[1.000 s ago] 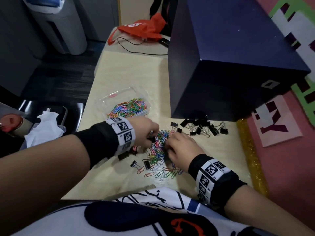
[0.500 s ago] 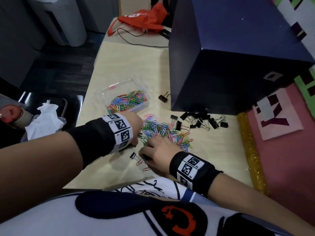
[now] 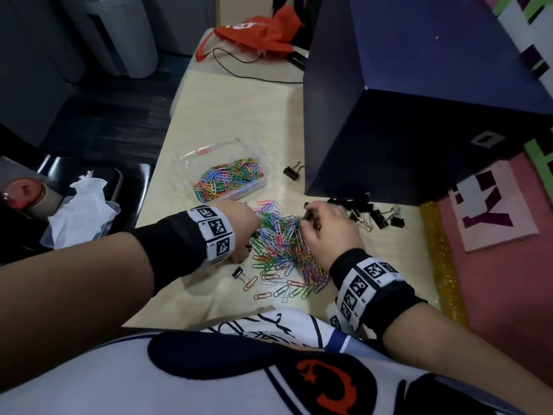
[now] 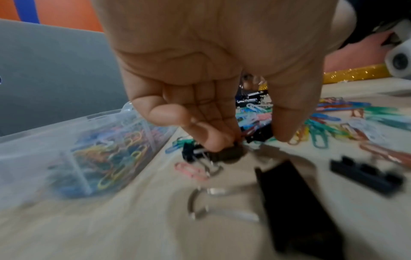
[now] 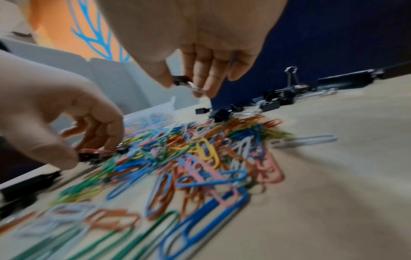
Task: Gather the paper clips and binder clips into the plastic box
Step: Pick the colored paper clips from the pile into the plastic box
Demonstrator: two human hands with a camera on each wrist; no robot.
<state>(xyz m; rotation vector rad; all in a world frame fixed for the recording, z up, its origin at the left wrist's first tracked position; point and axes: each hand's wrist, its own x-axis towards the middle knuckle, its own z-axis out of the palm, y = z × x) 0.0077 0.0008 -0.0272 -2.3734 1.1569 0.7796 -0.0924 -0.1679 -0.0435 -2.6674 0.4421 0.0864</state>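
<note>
The plastic box (image 3: 221, 175), part-filled with paper clips, sits near the table's (image 3: 239, 109) left edge. My left hand (image 3: 239, 229) pinches a binder clip (image 4: 224, 153) at the loose clip pile (image 3: 284, 244). My right hand (image 3: 329, 226) pinches another small binder clip (image 5: 181, 81) above it.

We lose the left hand (image 3: 239, 226) fingertips behind its wristband (head view); nearest binder clips (image 4: 298, 202) blur.
</note>
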